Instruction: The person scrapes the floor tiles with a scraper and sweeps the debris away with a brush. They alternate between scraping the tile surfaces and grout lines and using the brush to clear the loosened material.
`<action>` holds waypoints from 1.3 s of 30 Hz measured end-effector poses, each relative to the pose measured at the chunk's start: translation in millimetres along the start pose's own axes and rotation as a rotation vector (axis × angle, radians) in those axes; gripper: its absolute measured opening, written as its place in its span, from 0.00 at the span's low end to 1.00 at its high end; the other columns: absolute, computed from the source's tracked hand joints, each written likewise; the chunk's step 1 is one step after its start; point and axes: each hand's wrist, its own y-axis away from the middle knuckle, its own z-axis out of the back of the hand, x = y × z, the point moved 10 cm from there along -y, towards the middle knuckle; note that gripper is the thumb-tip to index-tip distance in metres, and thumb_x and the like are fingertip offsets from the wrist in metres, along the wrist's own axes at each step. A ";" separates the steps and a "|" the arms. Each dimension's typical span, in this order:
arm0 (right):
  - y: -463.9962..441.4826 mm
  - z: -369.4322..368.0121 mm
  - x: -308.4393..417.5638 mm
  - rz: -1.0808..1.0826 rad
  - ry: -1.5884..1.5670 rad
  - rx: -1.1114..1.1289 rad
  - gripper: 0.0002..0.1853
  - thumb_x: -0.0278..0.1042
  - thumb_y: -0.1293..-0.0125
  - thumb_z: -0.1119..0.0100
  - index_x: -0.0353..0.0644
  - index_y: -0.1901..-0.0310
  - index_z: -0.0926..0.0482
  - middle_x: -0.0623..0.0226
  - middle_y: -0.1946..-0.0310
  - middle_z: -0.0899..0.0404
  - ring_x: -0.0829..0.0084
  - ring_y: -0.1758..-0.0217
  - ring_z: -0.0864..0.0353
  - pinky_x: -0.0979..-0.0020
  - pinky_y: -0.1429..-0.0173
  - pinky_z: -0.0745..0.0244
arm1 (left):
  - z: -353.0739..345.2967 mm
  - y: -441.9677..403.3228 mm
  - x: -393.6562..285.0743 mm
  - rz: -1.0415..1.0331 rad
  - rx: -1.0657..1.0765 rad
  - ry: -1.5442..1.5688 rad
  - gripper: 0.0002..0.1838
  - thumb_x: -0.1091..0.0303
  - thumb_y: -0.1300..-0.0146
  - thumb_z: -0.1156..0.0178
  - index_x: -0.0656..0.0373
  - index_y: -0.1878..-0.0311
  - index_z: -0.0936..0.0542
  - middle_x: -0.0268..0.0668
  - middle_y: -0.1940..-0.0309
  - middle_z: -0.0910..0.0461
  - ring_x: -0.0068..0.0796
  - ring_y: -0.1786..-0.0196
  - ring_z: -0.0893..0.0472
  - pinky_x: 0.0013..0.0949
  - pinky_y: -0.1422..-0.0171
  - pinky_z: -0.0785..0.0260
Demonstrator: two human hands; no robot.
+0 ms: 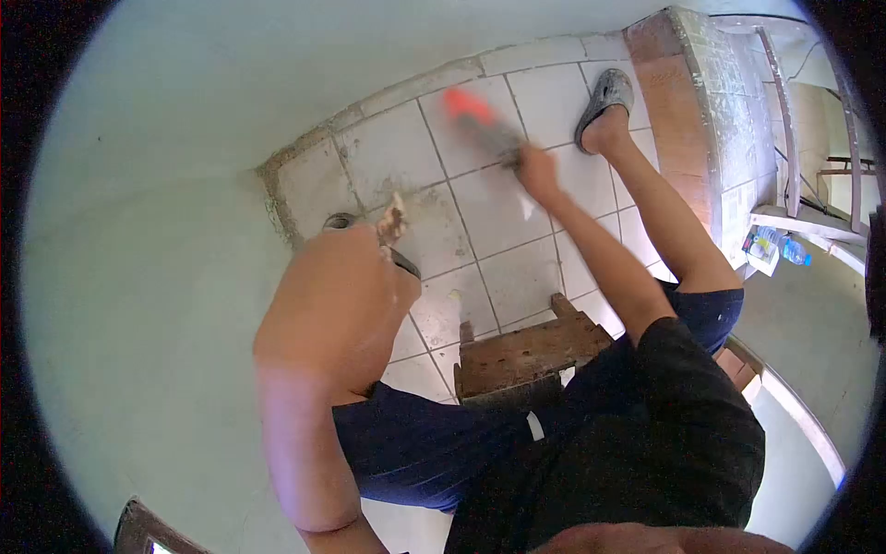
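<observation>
My right hand is closed around a long tool, grey near the hand and bright red at the far end. Motion smears the tool over the white tiles, so its kind does not show. At the left, my left arm reaches forward past my bent left knee. My left hand is low, beside a dark clog on my left foot; its fingers cannot be made out. Just beyond it a mottled cream-and-brown lump shows; whether the hand holds it is unclear.
A low wooden stool stands between my legs on the tiled floor, which has dirty patches. Pale walls meet in a corner ahead. On the right are a tiled ledge, my right clog and a plastic bottle.
</observation>
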 end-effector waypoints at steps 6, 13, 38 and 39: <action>-1.5 23.9 -115.0 -0.317 0.178 -0.105 0.20 0.38 0.49 0.35 0.38 0.55 0.23 0.48 0.72 0.19 0.47 0.68 0.18 0.50 0.63 0.23 | -29.1 -5.6 54.4 0.343 0.035 0.142 0.14 0.64 0.34 0.49 0.68 0.60 0.22 0.58 0.65 0.22 0.58 0.58 0.22 0.53 0.53 0.32; 75.6 -139.4 29.1 -0.146 0.086 0.112 0.07 0.29 0.53 0.39 0.42 0.69 0.20 0.51 0.72 0.20 0.50 0.66 0.19 0.51 0.65 0.27 | -10.4 -20.8 46.9 0.292 0.008 0.101 0.15 0.63 0.34 0.48 0.68 0.62 0.22 0.58 0.66 0.21 0.58 0.58 0.22 0.53 0.53 0.32; -5.1 -152.4 108.1 0.064 0.001 0.291 0.12 0.26 0.51 0.45 0.40 0.62 0.20 0.47 0.70 0.20 0.47 0.65 0.19 0.49 0.60 0.26 | -7.1 -10.1 66.2 0.337 -0.001 0.107 0.16 0.62 0.35 0.48 0.69 0.63 0.22 0.59 0.65 0.21 0.60 0.57 0.22 0.53 0.51 0.31; 16.0 -163.9 130.2 0.104 -0.031 0.362 0.13 0.25 0.51 0.45 0.40 0.61 0.21 0.47 0.70 0.20 0.48 0.64 0.19 0.49 0.59 0.26 | -4.7 -8.8 67.1 0.350 -0.022 0.121 0.17 0.61 0.35 0.48 0.69 0.63 0.22 0.59 0.65 0.22 0.60 0.57 0.22 0.53 0.51 0.31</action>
